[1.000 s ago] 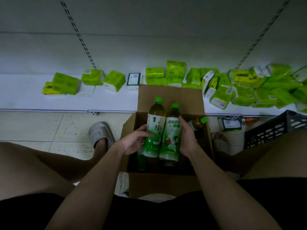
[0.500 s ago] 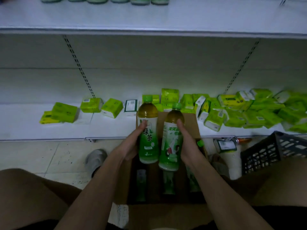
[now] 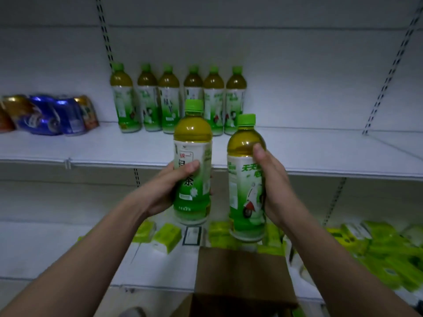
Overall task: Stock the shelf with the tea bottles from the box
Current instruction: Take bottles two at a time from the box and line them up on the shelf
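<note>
My left hand (image 3: 169,186) grips a green-capped tea bottle (image 3: 193,161) upright by its label. My right hand (image 3: 272,186) holds a second tea bottle (image 3: 246,177) a little lower and to the right. Both bottles hover in front of the white middle shelf (image 3: 320,154), near its front edge. Several matching tea bottles (image 3: 171,101) stand in a row at the back of that shelf. The brown cardboard box (image 3: 242,277) sits below, its flap raised; its inside is mostly out of view.
Blue and orange snack bags (image 3: 48,115) lie on the middle shelf at the left. Green tissue packs (image 3: 377,245) crowd the bottom shelf, mostly on the right. Bare shelf surface stretches to the right of the bottle row. Slotted uprights (image 3: 389,72) run up the back wall.
Both hands lifted the two bottles out of the box and up to the middle shelf's level. My view tilted upward, bringing the bottle row and snack bags into sight.
</note>
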Demonstrator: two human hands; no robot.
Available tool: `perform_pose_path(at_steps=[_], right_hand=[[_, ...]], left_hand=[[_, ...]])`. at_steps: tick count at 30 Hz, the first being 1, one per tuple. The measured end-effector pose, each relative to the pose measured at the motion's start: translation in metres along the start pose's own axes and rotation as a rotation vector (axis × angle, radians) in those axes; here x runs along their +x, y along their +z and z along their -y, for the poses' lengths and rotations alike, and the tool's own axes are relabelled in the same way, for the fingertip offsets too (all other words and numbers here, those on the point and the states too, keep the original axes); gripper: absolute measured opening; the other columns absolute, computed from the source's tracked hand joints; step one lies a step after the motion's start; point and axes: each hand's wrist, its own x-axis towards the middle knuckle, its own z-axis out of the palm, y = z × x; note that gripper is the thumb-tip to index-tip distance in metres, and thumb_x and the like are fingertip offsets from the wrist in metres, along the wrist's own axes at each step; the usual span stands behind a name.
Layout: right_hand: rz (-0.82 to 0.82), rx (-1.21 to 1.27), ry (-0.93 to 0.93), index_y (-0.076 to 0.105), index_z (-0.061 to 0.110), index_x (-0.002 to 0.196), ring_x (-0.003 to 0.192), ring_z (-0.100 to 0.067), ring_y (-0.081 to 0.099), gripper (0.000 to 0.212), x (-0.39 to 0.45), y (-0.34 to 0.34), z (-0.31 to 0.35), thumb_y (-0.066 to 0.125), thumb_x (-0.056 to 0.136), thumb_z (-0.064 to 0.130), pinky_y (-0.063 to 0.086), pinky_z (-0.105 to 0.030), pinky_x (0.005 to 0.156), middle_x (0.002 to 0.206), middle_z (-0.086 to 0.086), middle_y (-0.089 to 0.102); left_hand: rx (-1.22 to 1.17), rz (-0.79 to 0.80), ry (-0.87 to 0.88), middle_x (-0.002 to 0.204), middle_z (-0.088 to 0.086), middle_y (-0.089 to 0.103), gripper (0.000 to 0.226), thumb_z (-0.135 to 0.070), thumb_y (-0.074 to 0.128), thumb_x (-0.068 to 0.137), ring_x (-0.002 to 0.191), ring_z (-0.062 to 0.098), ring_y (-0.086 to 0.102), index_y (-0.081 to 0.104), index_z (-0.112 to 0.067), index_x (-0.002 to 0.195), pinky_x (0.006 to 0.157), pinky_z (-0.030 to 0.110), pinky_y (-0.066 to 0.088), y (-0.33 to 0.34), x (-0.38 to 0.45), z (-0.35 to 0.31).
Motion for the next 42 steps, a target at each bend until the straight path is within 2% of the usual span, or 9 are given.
perform_pose_path(at_steps=[5,8,12,16,21,27,31,35,42], right_hand=[[-0.032,0.074,-0.114,0.059,0.013,0.123,0.099,-0.026,0.071,0.075,0.037,0.020,0.049,0.063,0.067,0.062,0.056,-0.042,0.085,0.109,-0.011,0.073],[-0.028,0.096,-0.145,0.059,0.013,0.123,0.100,-0.026,0.072,0.071,0.057,0.029,0.068,0.061,0.069,0.060,0.058,-0.042,0.081,0.109,-0.010,0.074],[-0.036,0.029,-0.171,0.064,0.017,0.115,0.094,-0.020,0.073,0.059,0.080,0.034,0.075,0.060,0.072,0.057,0.058,-0.038,0.079,0.103,-0.005,0.076],[-0.024,-0.011,-0.168,0.065,0.027,0.109,0.087,-0.005,0.073,0.035,0.098,0.032,0.058,0.059,0.082,0.048,0.054,-0.027,0.074,0.100,0.008,0.076],[0.006,-0.044,-0.124,0.063,0.033,0.110,0.085,0.004,0.071,0.021,0.115,0.029,0.039,0.050,0.094,0.040,0.053,-0.017,0.067,0.097,0.017,0.075],[0.043,-0.163,-0.127,0.059,0.037,0.110,0.082,0.013,0.067,0.022,0.117,0.021,0.039,0.043,0.096,0.043,0.048,-0.018,0.071,0.093,0.026,0.071],[0.039,-0.388,-0.106,0.052,0.033,0.127,0.108,-0.004,0.060,0.035,0.109,0.010,0.038,0.058,0.092,0.035,0.051,-0.029,0.089,0.119,0.014,0.063],[0.076,-0.596,-0.046,0.046,0.029,0.130,0.113,-0.015,0.058,0.053,0.096,-0.001,0.018,0.072,0.084,0.019,0.050,-0.017,0.077,0.124,0.006,0.057],[0.045,-0.653,-0.057,0.050,0.023,0.129,0.101,-0.014,0.064,0.053,0.109,0.012,0.010,0.074,0.082,0.017,0.053,-0.021,0.078,0.121,-0.001,0.060]], left_hand=[[0.144,-0.086,0.162,0.112,0.014,0.070,0.086,-0.044,0.087,0.055,0.101,0.025,0.069,0.056,-0.007,0.125,0.084,0.033,0.057,-0.011,0.022,-0.065],[0.170,-0.159,0.191,0.123,0.012,0.066,0.064,-0.024,0.076,0.072,0.116,0.026,0.063,0.053,-0.007,0.130,0.098,0.040,0.049,-0.022,0.037,-0.083],[0.152,-0.244,0.210,0.117,0.006,0.070,0.057,-0.018,0.073,0.069,0.114,0.025,0.063,0.058,-0.013,0.124,0.094,0.039,0.049,-0.033,0.052,-0.086],[0.140,-0.300,0.196,0.118,0.005,0.068,0.057,-0.018,0.074,0.067,0.115,0.023,0.061,0.058,-0.018,0.122,0.102,0.043,0.044,-0.047,0.064,-0.076],[0.073,-0.301,0.193,0.119,0.003,0.069,0.055,-0.021,0.073,0.068,0.115,0.021,0.061,0.059,-0.020,0.121,0.101,0.040,0.045,-0.054,0.080,-0.068],[0.115,-0.310,0.186,0.121,0.001,0.068,0.063,-0.024,0.076,0.066,0.117,0.021,0.060,0.057,-0.023,0.126,0.104,0.041,0.044,-0.054,0.087,-0.064],[0.269,-0.346,0.162,0.117,-0.002,0.067,0.063,-0.014,0.081,0.069,0.110,0.016,0.061,0.054,-0.026,0.124,0.099,0.037,0.048,-0.054,0.085,-0.055],[0.371,-0.346,0.141,0.112,-0.006,0.067,0.065,-0.014,0.084,0.068,0.102,0.010,0.064,0.051,-0.028,0.122,0.088,0.027,0.052,-0.052,0.080,-0.043],[0.462,-0.367,0.156,0.108,-0.012,0.065,0.064,-0.017,0.086,0.066,0.097,0.002,0.061,0.052,-0.030,0.119,0.082,0.022,0.052,-0.063,0.079,-0.049]])
